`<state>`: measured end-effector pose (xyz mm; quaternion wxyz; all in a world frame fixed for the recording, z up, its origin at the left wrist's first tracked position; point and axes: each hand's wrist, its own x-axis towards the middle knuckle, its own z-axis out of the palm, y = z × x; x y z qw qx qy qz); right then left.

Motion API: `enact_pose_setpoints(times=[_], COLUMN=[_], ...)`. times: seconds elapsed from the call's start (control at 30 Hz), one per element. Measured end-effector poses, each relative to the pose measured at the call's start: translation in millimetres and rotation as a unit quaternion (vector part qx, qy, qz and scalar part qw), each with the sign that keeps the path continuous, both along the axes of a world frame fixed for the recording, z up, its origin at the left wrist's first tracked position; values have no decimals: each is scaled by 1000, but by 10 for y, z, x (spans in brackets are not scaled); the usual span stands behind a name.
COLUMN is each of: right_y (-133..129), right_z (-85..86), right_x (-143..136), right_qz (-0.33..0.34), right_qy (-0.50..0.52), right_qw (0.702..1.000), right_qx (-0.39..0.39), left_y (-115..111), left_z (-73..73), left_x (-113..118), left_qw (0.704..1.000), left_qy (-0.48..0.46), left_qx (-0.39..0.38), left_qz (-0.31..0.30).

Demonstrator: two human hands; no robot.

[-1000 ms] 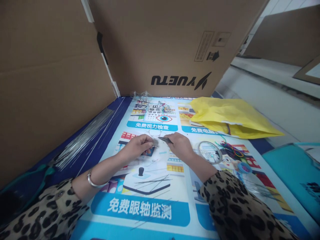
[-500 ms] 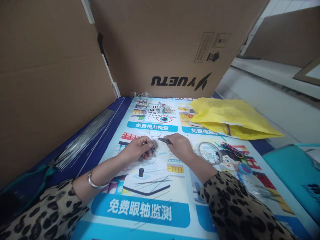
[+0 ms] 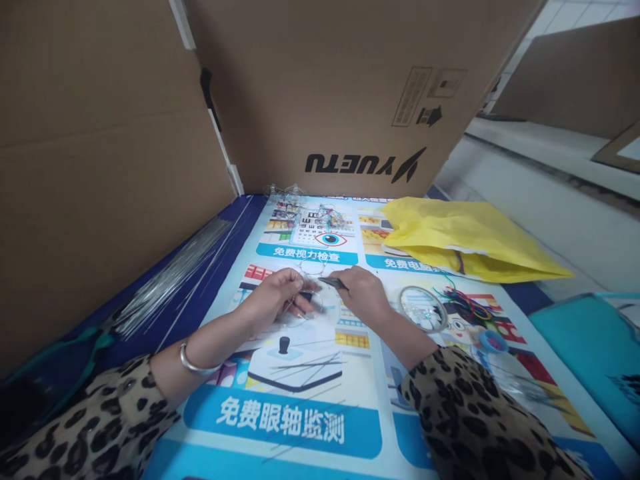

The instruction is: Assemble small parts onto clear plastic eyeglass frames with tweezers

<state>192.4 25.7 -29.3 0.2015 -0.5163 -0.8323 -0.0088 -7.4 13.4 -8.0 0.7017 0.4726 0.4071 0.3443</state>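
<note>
My left hand (image 3: 285, 293) pinches a thin wire piece (image 3: 314, 267) bent into loops, over the printed sheet (image 3: 360, 360). Closed round the handles of small dark pliers (image 3: 333, 283), my right hand (image 3: 364, 293) sits just to the right. The pliers' tip points left, close to the fingers of my left hand; whether it touches the wire is too small to tell. Several loose wires (image 3: 310, 363) lie on the sheet below the hands. A round clear dish (image 3: 423, 309) with small shiny bits stands right of my right hand.
Cardboard panels (image 3: 320, 87) rise behind and at the left. A wire bundle (image 3: 175, 267) lies at the left, tangled wire pieces (image 3: 327, 217) at the back. Rightward are a yellow bag (image 3: 470, 233), coloured cords (image 3: 470, 303), a blue tape roll (image 3: 493, 341) and a teal case (image 3: 590, 353).
The lower fingers of my left hand have spread out a little to the right. My right hand keeps the pliers in nearly the same place. The view has shifted slightly.
</note>
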Motion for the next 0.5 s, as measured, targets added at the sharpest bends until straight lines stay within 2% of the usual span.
enact_pose_setpoints(times=[0.23,0.5], right_y=[7,-8], right_z=[-50,-11], right_x=[8,-10], right_qz=[1,4], right_qy=[10,62], right_qw=[999,996], right_qx=[38,70], left_y=[-15,-29], left_z=[-43,-59], left_x=[-8,5], left_qw=[994,982], left_qy=[-91,-168], left_qx=[-46,-76], left_qz=[-24,-39])
